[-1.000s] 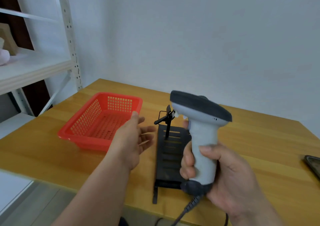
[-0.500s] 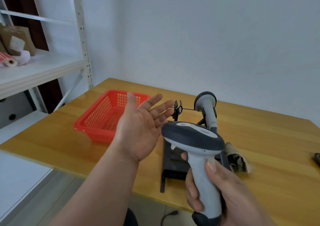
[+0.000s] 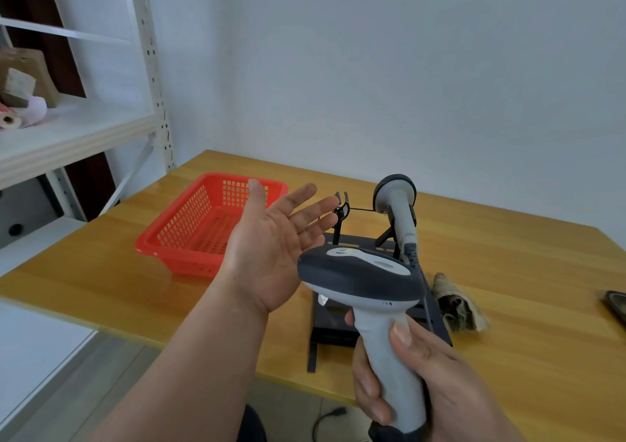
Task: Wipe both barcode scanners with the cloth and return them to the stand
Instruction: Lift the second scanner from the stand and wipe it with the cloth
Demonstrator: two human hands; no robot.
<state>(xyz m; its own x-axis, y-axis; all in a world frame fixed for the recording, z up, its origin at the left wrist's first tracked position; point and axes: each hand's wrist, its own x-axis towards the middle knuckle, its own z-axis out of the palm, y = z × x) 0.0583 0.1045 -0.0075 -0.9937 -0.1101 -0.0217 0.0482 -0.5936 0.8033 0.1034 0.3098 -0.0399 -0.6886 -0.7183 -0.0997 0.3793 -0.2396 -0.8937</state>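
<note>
Desk point(image 3: 508, 323): wooden, white wall behind.
Right hand point(image 3: 420, 374): grip wrapped around grey scanner point(image 3: 369, 292) (handle upright).
Left hand point(image 3: 274, 248): palm up, fingers spread, empty.

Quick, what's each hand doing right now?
Left hand: open, palm up, empty.
Right hand: closed around a scanner.

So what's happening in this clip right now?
A person holds one barcode scanner by its handle in the right hand, above the table's near edge. The left hand is open and empty, palm up. The second scanner sits on the black stand, and the cloth lies crumpled beside it.
</note>
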